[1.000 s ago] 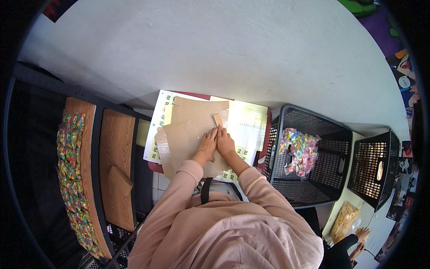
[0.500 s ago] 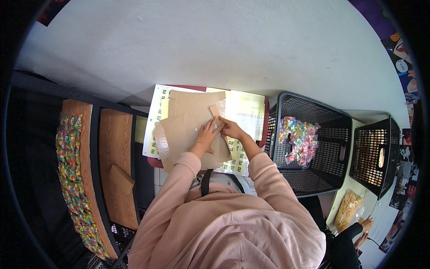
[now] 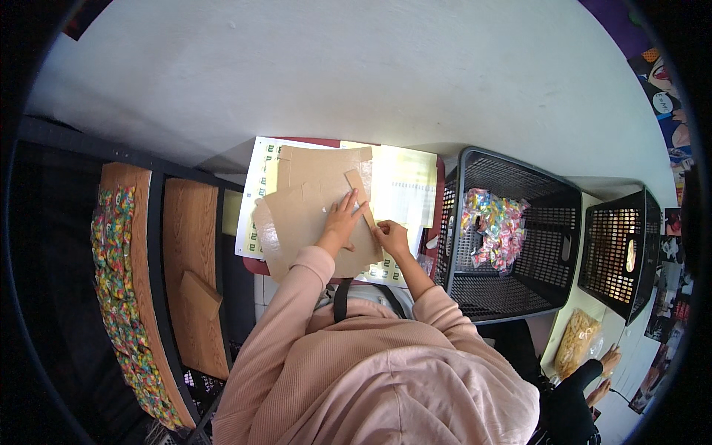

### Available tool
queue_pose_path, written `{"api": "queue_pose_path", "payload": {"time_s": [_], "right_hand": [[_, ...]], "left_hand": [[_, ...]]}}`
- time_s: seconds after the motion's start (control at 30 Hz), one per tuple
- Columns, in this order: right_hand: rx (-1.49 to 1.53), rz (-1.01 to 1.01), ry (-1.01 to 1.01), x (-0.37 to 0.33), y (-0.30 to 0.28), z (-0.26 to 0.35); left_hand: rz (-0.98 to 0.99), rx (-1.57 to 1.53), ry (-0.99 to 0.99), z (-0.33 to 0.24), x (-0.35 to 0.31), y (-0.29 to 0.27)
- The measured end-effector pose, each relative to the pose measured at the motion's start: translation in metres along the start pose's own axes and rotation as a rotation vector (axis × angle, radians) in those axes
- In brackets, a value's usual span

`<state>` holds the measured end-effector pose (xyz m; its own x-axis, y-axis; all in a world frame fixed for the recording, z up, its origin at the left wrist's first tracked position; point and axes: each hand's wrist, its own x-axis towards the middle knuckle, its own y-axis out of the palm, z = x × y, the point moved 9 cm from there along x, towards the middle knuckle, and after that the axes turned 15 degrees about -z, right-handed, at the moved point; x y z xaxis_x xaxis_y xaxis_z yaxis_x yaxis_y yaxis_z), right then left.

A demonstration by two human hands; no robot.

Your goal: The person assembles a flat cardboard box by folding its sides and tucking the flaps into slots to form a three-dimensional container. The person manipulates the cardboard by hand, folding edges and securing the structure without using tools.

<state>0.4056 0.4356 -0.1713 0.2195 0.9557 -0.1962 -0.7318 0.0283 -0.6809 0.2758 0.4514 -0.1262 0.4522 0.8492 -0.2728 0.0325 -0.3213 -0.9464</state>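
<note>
Cardboard sheet (image 3: pixel 300 230) lies in front of me on the desk (image 3: pixel 256 265), partly over another cardboard piece (image 3: pixel 326 159). My left hand (image 3: pixel 343 222) is flat on it, fingers fairly spread, tips by a narrow cardboard strip (image 3: pixel 356 185); likely there as a weight so nothing slides. My right hand (image 3: pixel 391 237) is at the strip's near end, fingers bunched narrow; can't tell if they truly pinch it or just press. One hand inboard, one at the right edge: presumably holds the strip straight from two spots. Strip slants, far end up and left. Glossy patch on the sheet's left side, maybe tape or film.

Desk: reddish rim, mostly covered by printed white-and-yellow papers (image 3: pixel 415 178), probably just a protective layer.

Room: pale wall (image 3: pixel 371 67) straight ahead. Right, a big black crate (image 3: pixel 545 291) with colourful wrapped bits (image 3: pixel 497 230) heaped inside, smaller black crate (image 3: pixel 604 288) beyond. Below that, a clear bag of yellowish pieces (image 3: pixel 577 343), next to a co-worker's hands (image 3: pixel 610 361), black sleeve. Left, wood-grain boards (image 3: pixel 194 252) in a dark frame, one with rows of bright packets (image 3: pixel 119 289), another with a folded brown piece (image 3: pixel 200 295).
</note>
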Motion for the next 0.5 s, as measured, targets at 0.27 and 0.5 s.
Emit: {"api": "queue_pose_path", "payload": {"time_s": [0.27,0.5], "right_hand": [[-0.125,0.058,0.087,-0.001,0.007,0.005],[-0.144,0.050,0.052,0.003,0.009,0.007]], "left_hand": [[0.030,0.030,-0.001,0.005,0.004,0.009],[-0.192,-0.184,-0.119,0.006,0.004,0.005]]}}
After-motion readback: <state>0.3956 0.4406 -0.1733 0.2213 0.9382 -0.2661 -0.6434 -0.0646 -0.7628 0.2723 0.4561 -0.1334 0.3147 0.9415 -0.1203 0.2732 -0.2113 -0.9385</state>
